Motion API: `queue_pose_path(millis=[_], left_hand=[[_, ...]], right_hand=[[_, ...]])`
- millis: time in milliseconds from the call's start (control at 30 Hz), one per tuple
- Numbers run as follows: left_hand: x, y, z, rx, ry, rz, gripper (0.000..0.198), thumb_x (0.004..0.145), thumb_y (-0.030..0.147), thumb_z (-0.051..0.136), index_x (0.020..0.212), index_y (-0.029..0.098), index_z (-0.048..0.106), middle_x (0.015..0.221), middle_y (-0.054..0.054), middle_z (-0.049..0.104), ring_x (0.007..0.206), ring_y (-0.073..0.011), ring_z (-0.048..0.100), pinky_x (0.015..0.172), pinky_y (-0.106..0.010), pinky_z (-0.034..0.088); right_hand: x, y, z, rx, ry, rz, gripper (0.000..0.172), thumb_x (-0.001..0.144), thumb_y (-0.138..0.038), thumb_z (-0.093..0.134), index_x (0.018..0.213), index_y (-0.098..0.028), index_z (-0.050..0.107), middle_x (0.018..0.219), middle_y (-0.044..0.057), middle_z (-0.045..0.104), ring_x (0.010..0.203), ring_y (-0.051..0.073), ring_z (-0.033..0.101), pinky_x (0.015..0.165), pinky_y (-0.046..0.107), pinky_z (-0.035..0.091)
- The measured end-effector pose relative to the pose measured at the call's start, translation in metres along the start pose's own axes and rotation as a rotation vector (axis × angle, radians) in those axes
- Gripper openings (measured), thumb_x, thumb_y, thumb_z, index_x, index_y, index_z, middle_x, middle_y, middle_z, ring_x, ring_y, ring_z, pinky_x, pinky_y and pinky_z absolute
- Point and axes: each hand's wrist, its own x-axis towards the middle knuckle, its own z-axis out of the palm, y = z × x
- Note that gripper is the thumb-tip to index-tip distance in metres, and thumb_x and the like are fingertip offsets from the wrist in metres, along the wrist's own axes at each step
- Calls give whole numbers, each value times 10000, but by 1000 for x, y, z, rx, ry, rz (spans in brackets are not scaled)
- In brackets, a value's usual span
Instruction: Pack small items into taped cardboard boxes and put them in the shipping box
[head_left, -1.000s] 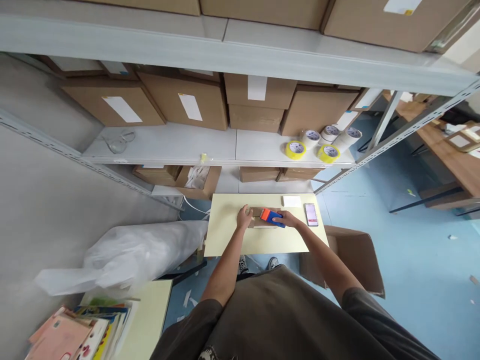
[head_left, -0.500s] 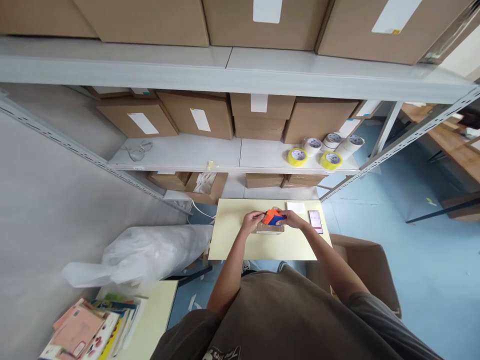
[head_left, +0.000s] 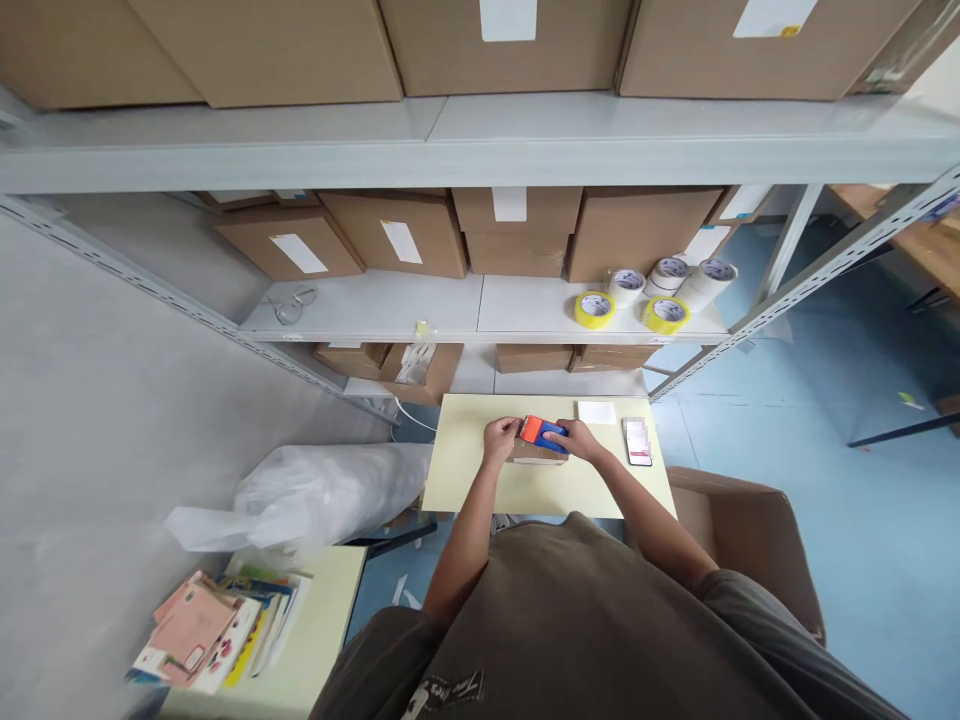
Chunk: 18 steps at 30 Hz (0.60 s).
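Frame centre: two hands (head_left: 500,438), one tape dispenser (head_left: 543,434), one small box (head_left: 538,456). Right of centre: two yellow tape rolls (head_left: 595,322), one phone (head_left: 638,442).

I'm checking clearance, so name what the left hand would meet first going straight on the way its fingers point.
Most likely the orange-and-blue tool, orange end first; whether the left hand already touches it is unclear.

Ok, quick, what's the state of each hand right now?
Left hand: fingers curled by the orange end of the orange-and-blue tool; too small to tell whether it grips anything.
Right hand: closed, holding that tool.
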Motion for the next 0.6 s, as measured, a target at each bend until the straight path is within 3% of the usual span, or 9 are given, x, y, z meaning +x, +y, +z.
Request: queue_pose_path(millis=[167, 333, 433, 600], left_hand=[[6, -12, -4, 71, 84, -8, 334, 924, 426, 607, 927, 165, 816, 906, -95, 811, 894, -246, 757, 844, -324, 589], [22, -33, -49, 159, 188, -43, 346, 928, 434, 575, 892, 175, 802, 827, -71, 790, 855, -232, 741, 806, -303, 574], [28, -49, -68, 177, 127, -67, 316, 898, 434, 602, 856, 184, 791, 790, -58, 777, 828, -222, 730, 800, -296, 565], [27, -78, -63, 210, 155, -200, 333, 903, 428, 554, 934, 210, 803, 829, -52, 783, 899, -217, 733, 841, -294, 559]], right_hand=[[-5, 12, -4, -28, -7, 58, 618, 847, -818, 599, 823, -210, 703, 742, 37, 692, 687, 197, 594, 640, 281, 440], [-5, 33, -18, -98, -49, 112, 631, 821, -839, 615, 740, -217, 682, 714, 44, 689, 685, 205, 609, 619, 279, 426], [0, 44, -16, -131, -69, 151, 647, 817, -856, 609, 719, -220, 674, 709, 45, 695, 675, 203, 616, 608, 275, 420], [18, 46, -2, -167, -117, 175, 625, 804, -836, 671, 799, -215, 744, 828, 76, 763, 739, 220, 674, 640, 275, 454]])
